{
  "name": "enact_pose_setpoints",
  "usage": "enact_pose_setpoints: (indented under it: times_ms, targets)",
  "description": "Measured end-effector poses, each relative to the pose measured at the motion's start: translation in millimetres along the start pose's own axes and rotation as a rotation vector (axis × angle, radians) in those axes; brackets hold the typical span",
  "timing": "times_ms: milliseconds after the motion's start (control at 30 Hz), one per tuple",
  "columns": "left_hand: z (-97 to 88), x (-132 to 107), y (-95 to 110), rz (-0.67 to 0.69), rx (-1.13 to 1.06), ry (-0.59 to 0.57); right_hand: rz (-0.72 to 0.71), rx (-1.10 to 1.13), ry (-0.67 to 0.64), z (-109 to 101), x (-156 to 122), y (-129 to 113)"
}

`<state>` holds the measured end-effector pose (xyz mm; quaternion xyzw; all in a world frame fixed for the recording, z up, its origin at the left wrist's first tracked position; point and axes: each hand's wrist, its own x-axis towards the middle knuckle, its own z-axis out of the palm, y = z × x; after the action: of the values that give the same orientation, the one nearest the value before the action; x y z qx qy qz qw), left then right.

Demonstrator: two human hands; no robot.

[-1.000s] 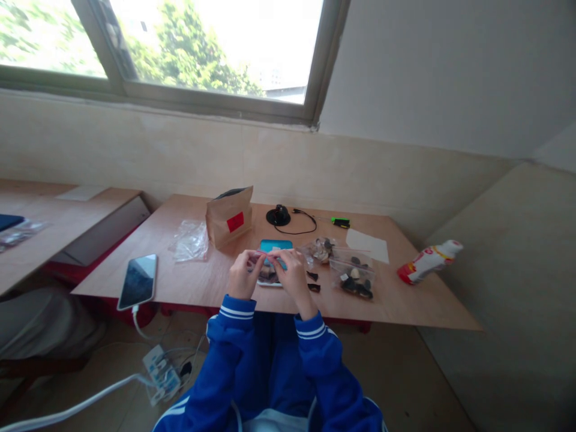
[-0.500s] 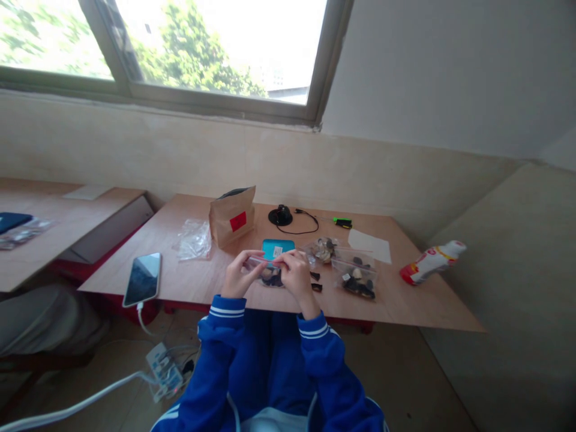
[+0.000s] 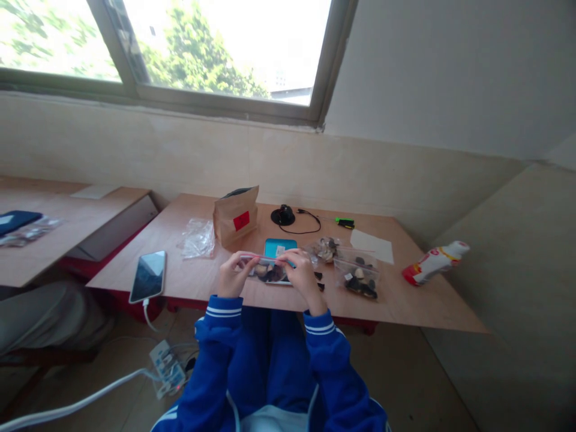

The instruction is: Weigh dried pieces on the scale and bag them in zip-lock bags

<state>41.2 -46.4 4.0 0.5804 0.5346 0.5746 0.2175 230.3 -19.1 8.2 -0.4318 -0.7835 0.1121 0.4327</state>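
Observation:
A clear zip bag (image 3: 269,272) with a pink seal strip and dark and pale pieces inside hangs between my hands. My left hand (image 3: 233,275) pinches the left part of its top edge, and my right hand (image 3: 299,270) pinches the seal farther right. Behind the bag lies a flat blue object (image 3: 274,245) with a white label, partly covered. Just right of my right hand are small black pieces (image 3: 319,282). Beyond them lie another zip bag of dark and pale pieces (image 3: 357,279) and a clear bag of pale pieces (image 3: 327,249).
A brown paper pouch (image 3: 236,219), crumpled clear plastic (image 3: 198,239) and a charging phone (image 3: 148,276) occupy the left side. At the back are a black round-based device (image 3: 283,215) with a cable and a green-black screwdriver (image 3: 345,222). White paper (image 3: 371,246) and a bottle (image 3: 434,263) are right.
My hands have moved apart along the bag's top edge, the left one outward to the left. More of the bag and its seal strip shows between them. The view has shifted slightly.

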Motion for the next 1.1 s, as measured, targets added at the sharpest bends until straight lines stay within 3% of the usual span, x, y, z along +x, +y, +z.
enact_pose_setpoints:
  times_ms: [400, 667, 833, 1100]
  targets:
    - [3.1, -0.3, 4.4, -0.007, -0.046, 0.006, 0.055, 0.030, -0.013, -7.8, -4.1, -1.8]
    - [5.2, -2.0, 5.1, -0.102, -0.185, 0.028, 0.227, 0.325, 0.018, -22.4, -19.0, 11.6]
    - [12.0, -4.3, 9.4, -0.170, -0.262, 0.010, 0.352, 0.472, -0.027, -29.1, -24.4, 11.4]
    - [14.1, -4.3, 7.6, -0.202, -0.339, 0.021, 0.348, 0.468, -0.164, -33.7, -28.6, 16.2]
